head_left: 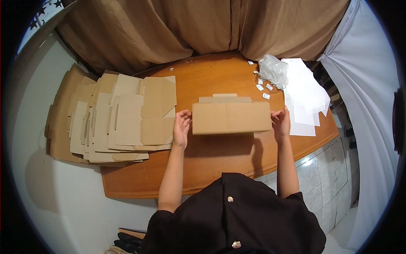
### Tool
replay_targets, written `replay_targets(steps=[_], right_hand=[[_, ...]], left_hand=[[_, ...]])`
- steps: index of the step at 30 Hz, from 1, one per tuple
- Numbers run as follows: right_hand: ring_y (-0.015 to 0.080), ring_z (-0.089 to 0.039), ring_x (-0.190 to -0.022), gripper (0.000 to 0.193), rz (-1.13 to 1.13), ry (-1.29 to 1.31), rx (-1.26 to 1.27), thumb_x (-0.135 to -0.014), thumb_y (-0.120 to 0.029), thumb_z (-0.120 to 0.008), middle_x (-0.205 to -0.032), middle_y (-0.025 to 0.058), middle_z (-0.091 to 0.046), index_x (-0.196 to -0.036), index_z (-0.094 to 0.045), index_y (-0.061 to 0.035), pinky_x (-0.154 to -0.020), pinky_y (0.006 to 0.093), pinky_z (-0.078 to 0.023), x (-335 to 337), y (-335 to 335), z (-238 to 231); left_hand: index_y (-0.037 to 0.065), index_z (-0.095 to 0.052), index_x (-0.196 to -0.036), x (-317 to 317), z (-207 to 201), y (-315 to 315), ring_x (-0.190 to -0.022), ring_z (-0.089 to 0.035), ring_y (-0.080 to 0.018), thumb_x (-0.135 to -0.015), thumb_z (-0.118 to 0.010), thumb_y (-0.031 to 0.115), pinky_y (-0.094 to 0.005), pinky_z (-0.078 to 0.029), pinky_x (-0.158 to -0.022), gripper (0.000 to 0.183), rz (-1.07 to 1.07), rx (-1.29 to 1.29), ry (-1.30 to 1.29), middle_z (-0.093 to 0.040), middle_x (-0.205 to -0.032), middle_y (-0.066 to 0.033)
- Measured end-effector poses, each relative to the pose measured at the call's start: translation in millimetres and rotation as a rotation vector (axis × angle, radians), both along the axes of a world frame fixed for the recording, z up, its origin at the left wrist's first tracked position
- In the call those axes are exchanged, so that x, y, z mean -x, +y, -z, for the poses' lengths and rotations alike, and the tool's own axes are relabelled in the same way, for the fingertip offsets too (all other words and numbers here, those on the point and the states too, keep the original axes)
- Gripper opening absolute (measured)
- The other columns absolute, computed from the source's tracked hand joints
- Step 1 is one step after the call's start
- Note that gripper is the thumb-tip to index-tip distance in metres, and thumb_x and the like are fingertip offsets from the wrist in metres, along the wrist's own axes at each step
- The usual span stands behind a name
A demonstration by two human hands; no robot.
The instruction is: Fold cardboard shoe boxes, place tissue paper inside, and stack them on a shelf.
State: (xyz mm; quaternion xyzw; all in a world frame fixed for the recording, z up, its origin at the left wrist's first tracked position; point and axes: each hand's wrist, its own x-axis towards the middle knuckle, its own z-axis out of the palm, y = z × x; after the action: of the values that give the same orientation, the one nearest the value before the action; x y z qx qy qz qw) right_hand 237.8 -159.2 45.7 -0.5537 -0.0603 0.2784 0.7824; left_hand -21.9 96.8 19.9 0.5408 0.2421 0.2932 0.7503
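Note:
A brown cardboard box (231, 118) is in front of me over the middle of the table, one long side facing me. A narrow flap stands up behind its upper edge. My left hand (182, 127) is at the box's left end with its fingers bent against it, and my right hand (281, 124) grips the opposite end. Some fingertips are hidden behind the box's ends. A shadow falls on the wood beneath the box, which looks slightly raised.
Flattened cardboard boxes (127, 114) lie in an overlapping stack at the left on the wooden table (207, 156). White paper sheets (302, 93), a crumpled clear plastic bag (273, 71) and several small white pieces (266, 96) lie at the far right. A brown curtain (203, 25) hangs behind.

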Motion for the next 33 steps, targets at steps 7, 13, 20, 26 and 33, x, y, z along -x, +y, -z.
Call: replay_targets(steps=[7,13,20,26,33], right_hand=[[0.0105,-0.053,-0.076,0.026,0.082,-0.175,0.113,-0.092,-0.028,-0.051,-0.076,0.0021,-0.053,-0.09,-0.057,-0.0033,-0.075,0.0259,-0.043,50,-30,34],[0.0097,-0.05,-0.077,0.012,0.055,-0.246,0.311,-0.087,-0.011,-0.054,-0.08,0.001,-0.052,-0.094,-0.055,-0.0008,-0.071,0.0239,-0.042,97,-62,64],[0.0261,-0.056,-0.083,0.013,-0.107,-1.016,0.523,-0.081,-0.005,-0.053,-0.087,0.011,-0.059,-0.092,-0.058,-0.0004,-0.074,0.0339,-0.042,97,-33,11],[0.0282,-0.055,-0.096,0.024,-0.789,-1.138,0.947,-0.079,-0.021,-0.054,-0.096,0.0119,-0.059,-0.097,-0.062,-0.0071,-0.085,0.0441,-0.038,104,40,41],[0.0273,-0.049,-0.107,0.031,-0.966,-1.103,1.192,-0.08,-0.029,-0.055,-0.105,0.0111,-0.056,-0.102,-0.062,-0.0087,-0.089,0.0504,-0.035,104,55,55]], left_hand=[[0.002,-0.033,-0.132,31,17,-38,-0.112,-0.044,-0.0212,-0.082,-0.064,0.02,-0.0331,-0.034,-0.098,0.061,-0.056,-0.249,0.021,-0.041,-0.122,-0.0126],[0.005,-0.057,-0.108,68,40,-79,-0.097,-0.054,-0.0263,-0.076,-0.065,0.01,-0.033,-0.043,-0.083,0.033,-0.131,-0.711,0.318,-0.051,-0.107,-0.013],[0.003,-0.057,-0.105,41,3,-71,-0.088,-0.057,-0.0285,-0.079,-0.056,0.003,-0.0379,-0.046,-0.072,0.027,0.0,-1.106,0.212,-0.056,-0.1,-0.0137],[0.007,-0.06,-0.105,-31,16,-68,-0.094,-0.057,-0.028,-0.08,-0.047,0.004,-0.041,-0.046,-0.078,0.029,0.404,-1.116,0.428,-0.059,-0.098,-0.0103],[0.01,-0.063,-0.103,-43,38,-58,-0.1,-0.054,-0.0298,-0.078,-0.046,0.008,-0.0422,-0.045,-0.084,0.03,0.738,-1.23,0.813,-0.058,-0.104,-0.0113]])
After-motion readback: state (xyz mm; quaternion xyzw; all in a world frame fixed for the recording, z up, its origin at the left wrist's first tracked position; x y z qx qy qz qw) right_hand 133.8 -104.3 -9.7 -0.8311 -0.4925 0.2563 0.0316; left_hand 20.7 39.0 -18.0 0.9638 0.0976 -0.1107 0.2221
